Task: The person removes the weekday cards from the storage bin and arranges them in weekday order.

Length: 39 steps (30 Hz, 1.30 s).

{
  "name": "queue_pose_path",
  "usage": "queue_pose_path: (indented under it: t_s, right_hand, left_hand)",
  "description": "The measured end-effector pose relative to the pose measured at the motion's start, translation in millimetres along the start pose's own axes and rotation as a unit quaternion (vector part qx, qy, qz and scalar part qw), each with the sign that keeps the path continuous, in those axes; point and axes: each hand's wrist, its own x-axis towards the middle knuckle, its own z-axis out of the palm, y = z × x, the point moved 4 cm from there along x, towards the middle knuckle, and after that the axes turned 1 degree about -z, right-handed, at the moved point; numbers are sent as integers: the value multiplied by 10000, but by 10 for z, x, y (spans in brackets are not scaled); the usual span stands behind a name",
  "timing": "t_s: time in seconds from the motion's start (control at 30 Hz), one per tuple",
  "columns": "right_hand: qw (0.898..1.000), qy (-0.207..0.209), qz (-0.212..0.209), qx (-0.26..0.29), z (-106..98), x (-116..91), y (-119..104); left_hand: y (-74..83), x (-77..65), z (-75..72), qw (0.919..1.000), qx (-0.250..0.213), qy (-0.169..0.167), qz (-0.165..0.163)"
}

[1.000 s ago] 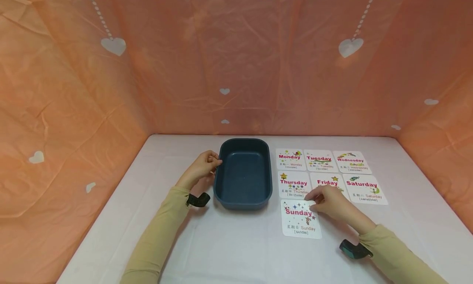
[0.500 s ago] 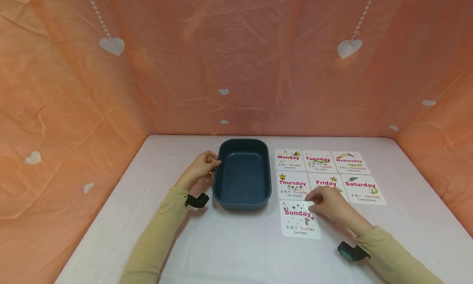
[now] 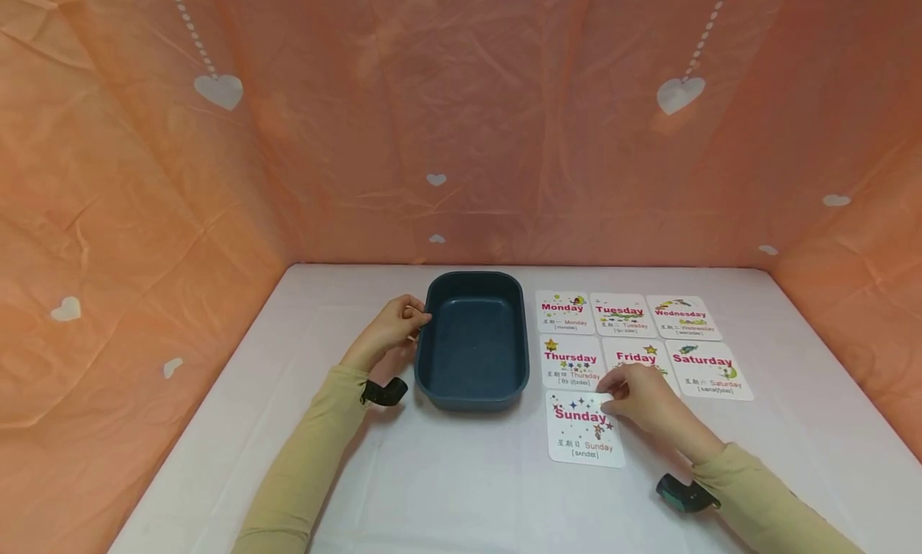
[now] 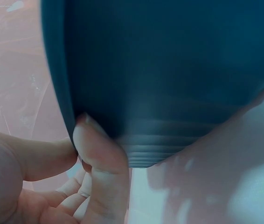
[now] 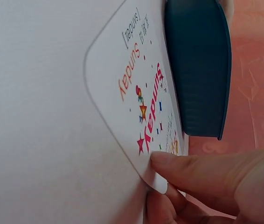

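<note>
A dark blue rectangular bin point(image 3: 473, 404) stands on the table, left of the cards. My left hand point(image 3: 391, 327) pinches its left rim between thumb and finger; the left wrist view shows those fingers point(image 4: 105, 156) at the edge of the ribbed wall. My right hand point(image 3: 651, 402) pinches the upper right corner of the white Sunday card point(image 3: 585, 440). In the right wrist view, the thumb point(image 5: 188, 168) lies on the card's printed face, with fingers beneath the corner. Part of the Friday card point(image 3: 635, 354) is hidden behind the right hand.
Above the Sunday card, the Monday point(image 3: 565, 323), Tuesday point(image 3: 623, 325) and Wednesday point(image 3: 683, 330) cards form a row. Below them lie the Thursday point(image 3: 572, 374) and Saturday point(image 3: 709, 382) cards, either side of Friday. An orange curtain point(image 3: 468, 138) with white hearts borders the white table point(image 3: 446, 490).
Hands, bin and cards keep nearly the same places; the whole head view has shifted very slightly.
</note>
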Motion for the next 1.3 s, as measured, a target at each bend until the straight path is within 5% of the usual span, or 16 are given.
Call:
queue_pose_path:
  t_s: [0.63, 1.03, 1.3]
  right_hand:
    - [9999, 116, 24, 86, -26, -3, 56]
    - [9882, -358, -342, 1449, -415, 18, 146]
    - [9925, -331, -583, 1023, -683, 83, 297]
  left_hand:
    - [18, 21, 11, 9999, -52, 106, -68]
    - [-8, 9, 31, 9998, -153, 101, 67]
    - [50, -108, -40, 9960, 631, 552, 320]
